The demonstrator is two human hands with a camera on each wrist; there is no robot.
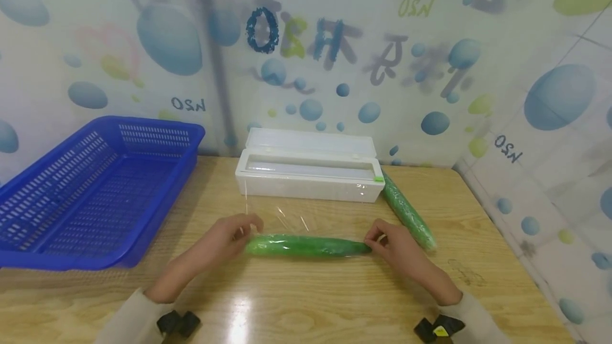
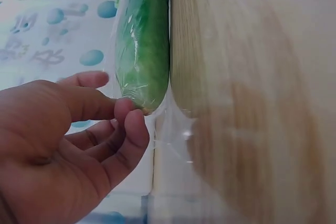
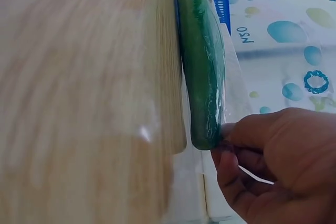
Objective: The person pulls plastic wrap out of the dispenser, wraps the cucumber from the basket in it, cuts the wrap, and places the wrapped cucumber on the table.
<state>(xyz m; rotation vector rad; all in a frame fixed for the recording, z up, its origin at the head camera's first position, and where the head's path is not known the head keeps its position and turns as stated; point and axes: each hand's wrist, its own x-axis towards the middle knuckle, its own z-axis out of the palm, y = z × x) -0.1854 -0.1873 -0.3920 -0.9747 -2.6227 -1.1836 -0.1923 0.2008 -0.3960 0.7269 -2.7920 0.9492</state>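
A green cucumber [image 1: 306, 246] lies crosswise near the middle of the table, with clear cling film [image 1: 291, 216] around it. The film stretches back from it to the white cling film box [image 1: 311, 187]. At the cucumber's left end my left hand [image 1: 229, 235] pinches the film between thumb and forefinger, seen closely in the left wrist view [image 2: 79, 140]. My right hand [image 1: 394, 246] does the same at the darker right end; in the right wrist view its fingertips [image 3: 227, 148] touch the cucumber's tip. A second film-covered cucumber [image 1: 408, 211] lies slanted beyond the right hand.
The box stands against the back wall with its lid [image 1: 311, 142] raised and a green piece at its front right corner. A blue plastic basket [image 1: 162, 216] occupies the table's left side. A patterned wall [image 1: 550, 185] borders the right edge of the wooden table [image 1: 306, 301].
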